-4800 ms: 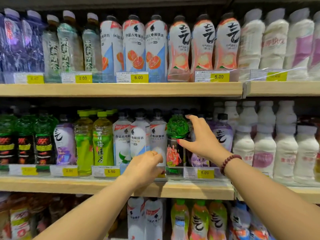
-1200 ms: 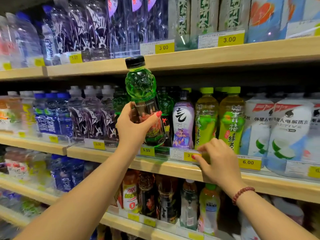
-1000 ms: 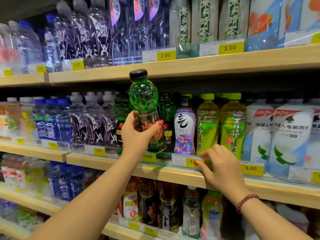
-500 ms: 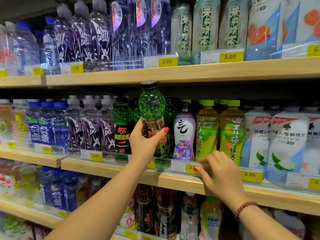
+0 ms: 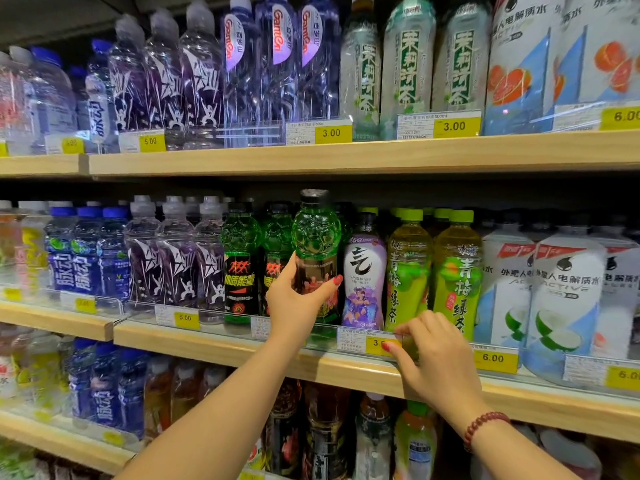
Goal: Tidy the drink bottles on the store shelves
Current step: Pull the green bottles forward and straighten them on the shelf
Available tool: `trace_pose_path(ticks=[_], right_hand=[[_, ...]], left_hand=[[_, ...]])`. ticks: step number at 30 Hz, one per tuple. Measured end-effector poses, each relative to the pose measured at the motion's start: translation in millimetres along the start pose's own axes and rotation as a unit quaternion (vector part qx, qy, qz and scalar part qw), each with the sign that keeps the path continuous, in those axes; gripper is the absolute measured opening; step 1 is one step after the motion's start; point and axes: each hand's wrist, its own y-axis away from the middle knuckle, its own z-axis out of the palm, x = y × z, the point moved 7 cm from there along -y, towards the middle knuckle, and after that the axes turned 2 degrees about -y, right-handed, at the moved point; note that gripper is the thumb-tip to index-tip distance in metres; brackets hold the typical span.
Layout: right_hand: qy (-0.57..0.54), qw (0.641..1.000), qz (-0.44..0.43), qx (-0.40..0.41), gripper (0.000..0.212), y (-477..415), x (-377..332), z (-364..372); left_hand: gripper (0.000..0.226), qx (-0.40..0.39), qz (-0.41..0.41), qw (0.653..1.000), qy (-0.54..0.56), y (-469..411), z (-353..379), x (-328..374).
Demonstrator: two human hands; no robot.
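Note:
My left hand [image 5: 298,301] grips a green energy-drink bottle [image 5: 314,237] with a black cap, upright at the front of the middle shelf [image 5: 221,351], beside two matching green bottles [image 5: 240,261]. A purple-labelled bottle [image 5: 364,282] stands just right of it. My right hand [image 5: 434,358] rests on the clear price rail [image 5: 491,358] of that shelf, fingers curled over its top edge in front of the yellow-green tea bottles [image 5: 457,271].
The upper shelf [image 5: 346,154] carries clear purple water bottles and pale green tea bottles. White electrolyte bottles [image 5: 561,292] fill the middle shelf's right end, blue-capped bottles [image 5: 86,258] its left. A lower shelf holds dark and blue bottles.
My left hand carried the green bottle from the shelf's right part to the left, then lowered it in beside the matching green bottles. My right hand moved to the price rail and stayed.

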Motion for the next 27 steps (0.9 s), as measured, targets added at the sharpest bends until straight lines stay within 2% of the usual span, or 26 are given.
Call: trace_pose_path(ticks=[4, 6, 9, 13, 16, 19, 22, 27], right_hand=[[0.001, 1.0, -0.006, 0.002, 0.027, 0, 0, 0], [0.001, 1.0, -0.006, 0.002, 0.026, 1, 0, 0], [0.0, 1.0, -0.005, -0.001, 0.026, 1, 1, 1], [-0.003, 1.0, -0.005, -0.002, 0.025, 2, 0, 1], [-0.002, 1.0, -0.005, -0.004, 0.025, 2, 0, 1], [-0.002, 1.0, -0.004, -0.007, 0.025, 2, 0, 1], [-0.002, 1.0, -0.002, -0.007, 0.024, 2, -1, 0], [0.0, 1.0, 0.001, -0.013, 0.024, 2, -1, 0]], left_hand=[[0.033, 0.025, -0.007, 0.999, -0.02, -1, -4, -10], [0.04, 0.031, 0.007, 0.998, -0.049, 1, -1, -10], [0.075, 0.04, 0.021, 0.996, -0.074, 4, 5, -12], [0.083, 0.057, 0.021, 0.995, -0.073, 5, 2, -18], [0.076, 0.059, 0.03, 0.996, -0.064, 6, -3, -20], [0.062, 0.076, 0.074, 0.989, -0.108, 9, -6, -18], [0.05, 0.096, 0.084, 0.985, -0.115, 12, -10, -22], [0.041, 0.093, 0.11, 0.979, -0.142, 10, -15, -23]])
